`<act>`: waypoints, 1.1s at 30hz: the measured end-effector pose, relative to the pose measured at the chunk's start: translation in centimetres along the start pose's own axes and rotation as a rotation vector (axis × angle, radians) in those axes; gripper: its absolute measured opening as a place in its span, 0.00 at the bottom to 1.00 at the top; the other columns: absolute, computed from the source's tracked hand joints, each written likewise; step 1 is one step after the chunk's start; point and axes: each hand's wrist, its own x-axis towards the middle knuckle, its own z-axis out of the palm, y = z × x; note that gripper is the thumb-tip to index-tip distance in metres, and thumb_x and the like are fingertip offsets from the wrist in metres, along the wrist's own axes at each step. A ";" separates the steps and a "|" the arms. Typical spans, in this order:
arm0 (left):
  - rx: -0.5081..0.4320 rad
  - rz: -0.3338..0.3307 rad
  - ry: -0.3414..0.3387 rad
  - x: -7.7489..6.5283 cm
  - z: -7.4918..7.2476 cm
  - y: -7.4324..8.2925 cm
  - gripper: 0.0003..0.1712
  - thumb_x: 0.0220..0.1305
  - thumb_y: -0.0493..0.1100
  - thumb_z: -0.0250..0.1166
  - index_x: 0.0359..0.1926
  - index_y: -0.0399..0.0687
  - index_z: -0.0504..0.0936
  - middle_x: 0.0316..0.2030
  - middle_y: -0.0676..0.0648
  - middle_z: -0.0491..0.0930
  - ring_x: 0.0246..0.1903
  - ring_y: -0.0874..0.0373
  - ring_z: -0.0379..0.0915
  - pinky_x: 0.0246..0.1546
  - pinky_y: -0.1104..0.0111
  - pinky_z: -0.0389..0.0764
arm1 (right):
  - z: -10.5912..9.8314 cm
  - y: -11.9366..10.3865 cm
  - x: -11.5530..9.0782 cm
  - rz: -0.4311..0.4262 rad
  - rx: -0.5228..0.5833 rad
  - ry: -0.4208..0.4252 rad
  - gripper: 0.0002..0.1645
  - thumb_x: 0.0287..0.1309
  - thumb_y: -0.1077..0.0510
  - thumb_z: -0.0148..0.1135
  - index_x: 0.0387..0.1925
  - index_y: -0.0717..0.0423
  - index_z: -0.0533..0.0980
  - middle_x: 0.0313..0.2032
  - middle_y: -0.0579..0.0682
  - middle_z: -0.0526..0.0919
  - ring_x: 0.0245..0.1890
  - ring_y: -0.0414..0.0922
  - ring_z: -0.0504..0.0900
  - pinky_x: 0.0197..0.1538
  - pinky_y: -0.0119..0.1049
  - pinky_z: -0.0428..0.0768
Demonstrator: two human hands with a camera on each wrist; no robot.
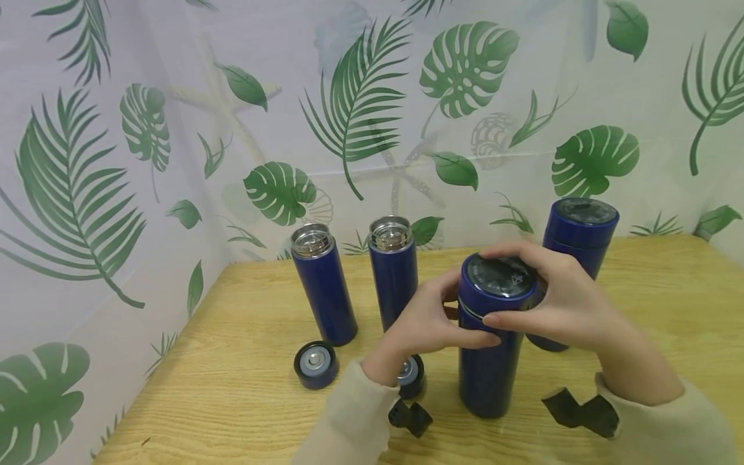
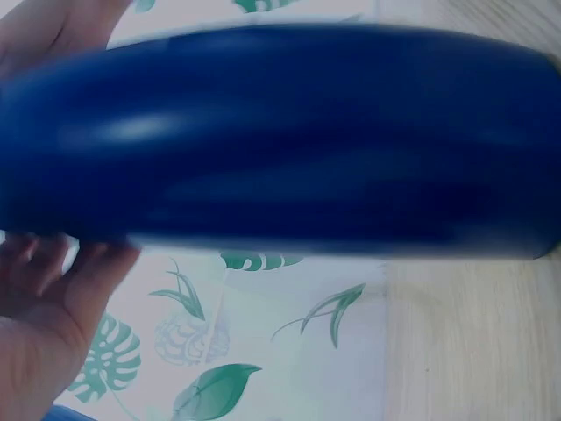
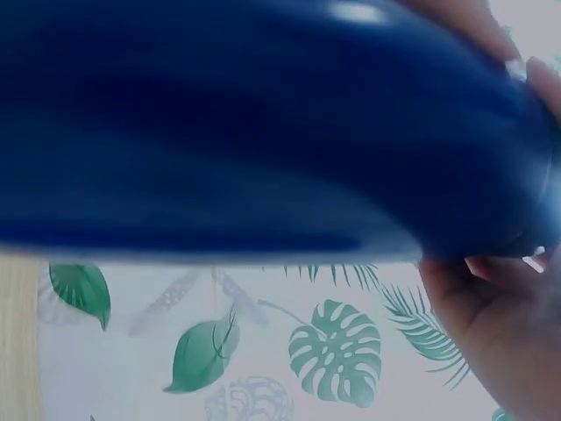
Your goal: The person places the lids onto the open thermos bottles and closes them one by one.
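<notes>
A dark blue vacuum flask (image 1: 489, 378) stands upright on the table in front of me, its lid (image 1: 501, 276) showing a glossy black top. A thin light line runs between lid and body. My left hand (image 1: 424, 318) holds the flask around its upper part from the left, the thumb across the front. From the right, my right hand (image 1: 560, 298) grips the lid, with the thumb in front near the seam and fingers over the far rim. In both wrist views the blue body (image 2: 333, 140) fills much of the picture; some fingertips are hidden behind it.
Two open blue flasks (image 1: 325, 290) (image 1: 391, 271) with steel mouths stand at the back left. One removed lid (image 1: 316, 365) lies upturned before them; another lid (image 1: 410, 378) is partly behind my left wrist. A lidded flask (image 1: 581, 239) stands behind my right hand. Leaf-patterned cloth hangs behind the table (image 1: 221, 413).
</notes>
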 end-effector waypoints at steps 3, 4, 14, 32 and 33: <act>-0.052 0.005 -0.071 0.1 -0.3 0.0 0.35 0.43 0.25 0.66 0.56 0.38 0.67 0.46 0.40 0.73 0.39 0.64 0.73 0.39 0.66 0.76 | -0.3 0.4 0.0 -0.045 0.164 -0.080 0.39 0.28 0.75 0.71 0.50 0.65 0.68 0.46 0.50 0.73 0.41 0.39 0.75 0.38 0.26 0.74; -0.066 0.001 -0.091 0.1 -0.4 0.0 0.34 0.43 0.25 0.65 0.56 0.36 0.66 0.46 0.38 0.73 0.38 0.64 0.74 0.39 0.66 0.76 | -0.4 0.6 0.0 -0.058 0.229 -0.107 0.39 0.31 0.76 0.69 0.51 0.66 0.67 0.48 0.50 0.72 0.43 0.40 0.75 0.39 0.27 0.75; -0.126 0.014 -0.184 0.1 -0.6 0.0 0.36 0.45 0.21 0.60 0.58 0.31 0.61 0.48 0.33 0.68 0.41 0.65 0.72 0.42 0.63 0.75 | -0.5 1.6 0.2 -0.210 0.633 -0.256 0.39 0.34 0.84 0.54 0.56 0.73 0.60 0.59 0.62 0.60 0.59 0.51 0.61 0.49 0.35 0.72; -0.005 -0.056 0.020 0.1 0.4 0.2 0.37 0.45 0.29 0.66 0.59 0.45 0.65 0.48 0.50 0.72 0.43 0.64 0.71 0.38 0.70 0.76 | -0.3 0.7 0.1 -0.096 0.191 -0.065 0.35 0.33 0.75 0.68 0.50 0.68 0.68 0.53 0.50 0.68 0.49 0.41 0.70 0.42 0.26 0.73; 0.001 -0.053 0.028 0.2 0.5 0.2 0.38 0.45 0.30 0.66 0.59 0.46 0.65 0.48 0.51 0.72 0.43 0.64 0.71 0.37 0.70 0.76 | -0.3 0.7 0.2 -0.100 0.157 -0.052 0.36 0.32 0.75 0.69 0.49 0.67 0.68 0.53 0.50 0.68 0.48 0.40 0.70 0.42 0.25 0.73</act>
